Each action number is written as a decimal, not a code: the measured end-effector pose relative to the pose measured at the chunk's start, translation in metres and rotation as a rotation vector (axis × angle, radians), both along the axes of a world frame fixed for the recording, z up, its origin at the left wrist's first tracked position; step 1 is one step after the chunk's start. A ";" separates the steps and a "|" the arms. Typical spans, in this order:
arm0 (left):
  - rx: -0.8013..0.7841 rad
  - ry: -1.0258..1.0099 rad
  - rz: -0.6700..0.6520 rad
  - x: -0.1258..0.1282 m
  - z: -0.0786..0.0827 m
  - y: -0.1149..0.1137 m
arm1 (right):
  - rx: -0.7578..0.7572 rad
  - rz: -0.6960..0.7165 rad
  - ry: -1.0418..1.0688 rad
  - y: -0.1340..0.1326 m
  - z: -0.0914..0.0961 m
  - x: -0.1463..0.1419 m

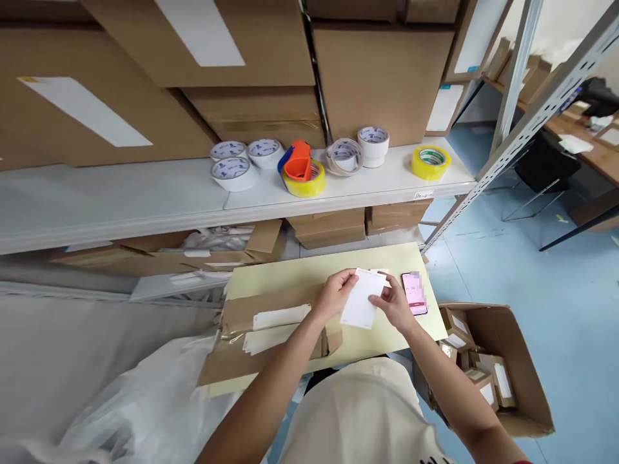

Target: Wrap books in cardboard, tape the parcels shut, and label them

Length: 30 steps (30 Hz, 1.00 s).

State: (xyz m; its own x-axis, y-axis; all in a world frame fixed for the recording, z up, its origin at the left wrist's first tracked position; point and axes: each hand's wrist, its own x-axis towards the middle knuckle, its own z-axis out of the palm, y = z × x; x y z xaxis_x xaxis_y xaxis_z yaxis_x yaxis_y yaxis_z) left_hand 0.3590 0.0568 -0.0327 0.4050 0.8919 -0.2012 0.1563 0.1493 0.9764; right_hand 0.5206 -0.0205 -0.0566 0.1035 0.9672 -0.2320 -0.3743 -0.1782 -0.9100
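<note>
Both of my hands hold a white sheet of paper (360,303) above a small pale yellow table (300,274). My left hand (333,293) pinches its upper left edge. My right hand (394,303) grips its right edge with closed fingers. A flattened cardboard box (271,335) with white labels lies on the table just left of my hands. A phone (414,293) with a pink screen rests on the table to the right of my right hand.
A white shelf (145,200) behind the table carries several tape rolls (232,171), an orange tape dispenser (298,164) and a yellow roll (430,162). Large cartons are stacked above. An open carton (512,341) of small boxes stands on the blue floor at right. White plastic bags (145,399) lie at lower left.
</note>
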 end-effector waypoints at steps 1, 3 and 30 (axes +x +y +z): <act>-0.043 -0.040 0.018 -0.007 0.001 -0.008 | -0.007 -0.039 -0.010 -0.003 0.006 -0.008; -0.143 -0.126 0.024 -0.025 0.004 -0.023 | -0.006 -0.128 -0.049 -0.011 0.016 -0.021; -0.001 -0.514 0.191 -0.241 0.046 -0.141 | 0.829 -0.219 -1.367 -0.094 0.084 -0.260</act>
